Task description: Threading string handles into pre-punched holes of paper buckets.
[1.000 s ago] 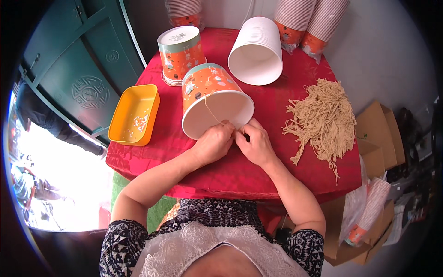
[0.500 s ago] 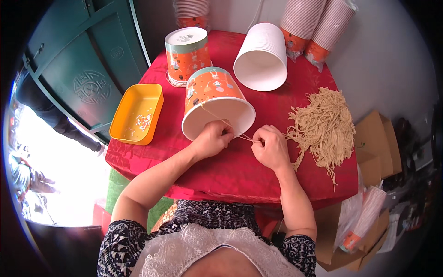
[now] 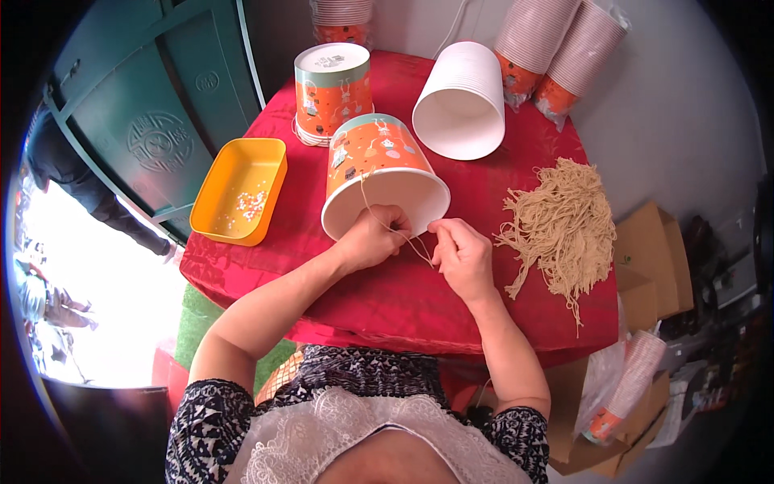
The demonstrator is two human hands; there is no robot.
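Observation:
An orange paper bucket (image 3: 379, 145) with a green band lies tilted on its side, its white mouth facing me. A thin tan string (image 3: 365, 192) hangs from its rim and runs down to my hands. My left hand (image 3: 377, 236) is closed on the string at the lower part of the mouth. Just right of it, my right hand (image 3: 465, 260) is closed with fingers bent, pinching the string's end close to the rim. Its fingertips partly hide the string.
The red-covered table (image 3: 322, 315) bears a yellow tray (image 3: 278, 189) with small pale bits, an upturned orange bucket (image 3: 334, 105), a stack of white buckets (image 3: 459, 89) and a heap of tan strings (image 3: 564, 230). Wrapped bucket stacks (image 3: 536, 40) stand behind; cardboard boxes (image 3: 657, 258) are at right.
My right hand has shifted slightly up and left, nearer the left hand. The string, taut between the hands before, now hangs slack in a curve. The left hand has barely moved.

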